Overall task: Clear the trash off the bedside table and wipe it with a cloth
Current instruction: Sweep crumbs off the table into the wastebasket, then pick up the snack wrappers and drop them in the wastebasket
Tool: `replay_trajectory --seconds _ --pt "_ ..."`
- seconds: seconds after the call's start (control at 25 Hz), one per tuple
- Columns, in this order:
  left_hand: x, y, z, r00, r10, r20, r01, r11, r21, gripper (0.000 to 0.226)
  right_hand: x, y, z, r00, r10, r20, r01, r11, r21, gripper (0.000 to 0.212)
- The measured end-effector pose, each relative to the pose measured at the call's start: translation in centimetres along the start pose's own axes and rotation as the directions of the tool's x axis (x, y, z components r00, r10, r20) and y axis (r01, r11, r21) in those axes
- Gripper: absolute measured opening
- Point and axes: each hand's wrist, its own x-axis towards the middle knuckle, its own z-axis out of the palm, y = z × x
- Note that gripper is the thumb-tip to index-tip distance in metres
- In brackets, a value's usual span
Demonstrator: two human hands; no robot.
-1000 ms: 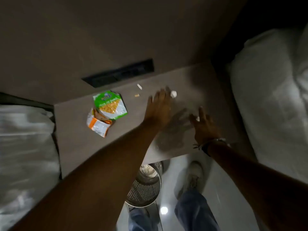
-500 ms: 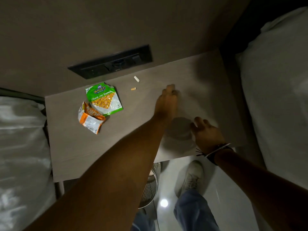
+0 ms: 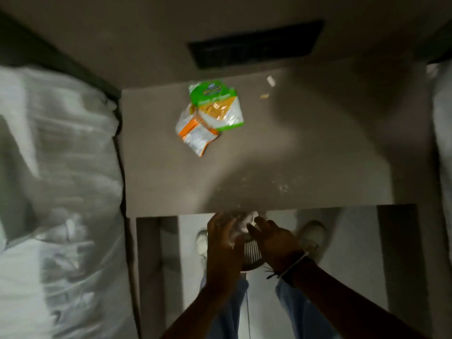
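Note:
The bedside table (image 3: 318, 143) carries a green snack packet (image 3: 217, 106) and, overlapping it, an orange-and-white packet (image 3: 195, 134). A small white scrap (image 3: 270, 81) and a tiny orange bit (image 3: 264, 96) lie near the back, and pale crumbs (image 3: 282, 187) near the front edge. Below that edge, my left hand (image 3: 221, 241) and my right hand (image 3: 272, 238) meet over a metal mesh waste bin (image 3: 252, 256). White crumpled scraps (image 3: 241, 225) sit between them, against my right fingers. Motion blur hides the left hand's grip.
White bedding (image 3: 56, 192) fills the left side, and more bedding (image 3: 442, 123) shows at the right edge. A dark socket panel (image 3: 254, 42) is set in the wall behind the table. My shoes (image 3: 311, 234) and jeans stand on the glossy floor beside the bin.
Both hands left the tabletop and dropped below its front edge, over the bin, bringing the white scraps along. The view shifted, so the table sits higher and more central.

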Motion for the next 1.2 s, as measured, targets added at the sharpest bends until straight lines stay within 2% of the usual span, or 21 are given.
replay_trajectory --seconds 0.08,0.12,0.16,0.24,0.32,0.4,0.44,0.56,0.68,0.76,0.8,0.88,0.92,1.0,1.08,1.2 --pt "-0.9 -2.0 -0.3 0.989 -0.127 0.069 0.133 0.987 -0.09 0.051 0.2 -0.7 1.7 0.963 0.147 0.224 -0.153 0.988 0.012 0.054" --pt "-0.6 -2.4 -0.7 0.985 -0.169 0.041 0.173 0.975 -0.14 0.051 0.2 -1.0 2.2 0.954 0.193 0.229 -0.197 0.98 -0.004 0.05" --pt "0.2 -2.3 -1.1 0.985 -0.167 -0.037 0.159 0.973 -0.168 0.047 0.3 -1.2 2.1 0.973 0.192 0.132 -0.194 0.981 0.005 0.044" --pt "3.2 -0.8 -2.4 0.972 -0.05 -0.231 0.007 0.983 -0.183 0.038 1.4 -1.5 -0.3 0.969 0.162 -0.186 -0.149 0.985 0.082 0.035" --pt "7.7 1.8 -4.5 0.928 0.076 -0.366 -0.142 0.977 -0.156 0.035 4.4 -1.7 -4.6 0.861 0.203 -0.466 -0.137 0.975 0.172 0.027" --pt "13.5 4.2 -6.3 0.896 0.051 -0.441 -0.101 0.991 -0.09 0.04 9.5 -1.2 -9.3 0.723 0.324 -0.61 -0.201 0.944 0.263 0.024" --pt "16.3 4.9 -7.0 0.898 0.016 -0.439 -0.038 0.998 -0.042 0.046 12.4 -0.8 -11.3 0.678 0.419 -0.604 -0.241 0.903 0.356 0.033" --pt "22.6 5.5 -7.9 0.956 -0.097 -0.276 0.123 0.989 0.077 0.073 20.9 0.9 -15.9 0.663 0.639 -0.391 -0.355 0.727 0.588 0.072" --pt "25.8 4.5 -7.4 0.993 -0.033 -0.112 0.065 0.953 0.295 0.084 26.6 2.6 -17.5 0.66 0.72 -0.212 -0.448 0.604 0.659 0.082" --pt "26.8 4.1 -7.1 0.994 0.016 -0.108 0.018 0.949 0.314 0.074 28.4 3.3 -17.2 0.735 0.672 -0.093 -0.439 0.576 0.689 0.077" --pt "27.1 4.1 -6.9 0.991 0.022 -0.135 0.017 0.96 0.28 0.066 29.1 3.6 -17.0 0.769 0.639 -0.034 -0.385 0.505 0.773 0.065" --pt "27.0 4.4 -6.9 0.985 -0.01 -0.172 0.038 0.986 0.16 0.052 29.1 3.7 -16.8 0.806 0.589 0.057 -0.249 0.251 0.935 0.03" --pt "26.7 4.6 -6.9 0.983 -0.034 -0.178 0.049 0.996 0.076 0.048 28.5 3.6 -16.9 0.813 0.581 0.032 -0.2 0.228 0.953 0.022" --pt "25.3 5.3 -7.0 0.975 -0.075 -0.211 0.046 0.989 -0.139 0.046 26.4 3.3 -16.8 0.782 0.612 -0.119 -0.113 0.328 0.938 0.01" --pt "22.4 6.1 -7.4 0.958 -0.097 -0.27 0.005 0.946 -0.324 0.045 22.7 2.9 -16.3 0.733 0.63 -0.257 -0.029 0.406 0.913 0.01" --pt "15.2 6.0 -7.6 0.959 -0.089 -0.271 -0.031 0.912 -0.41 0.04 14.4 2.7 -13.7 0.71 0.624 -0.326 -0.02 0.481 0.877 0.005"
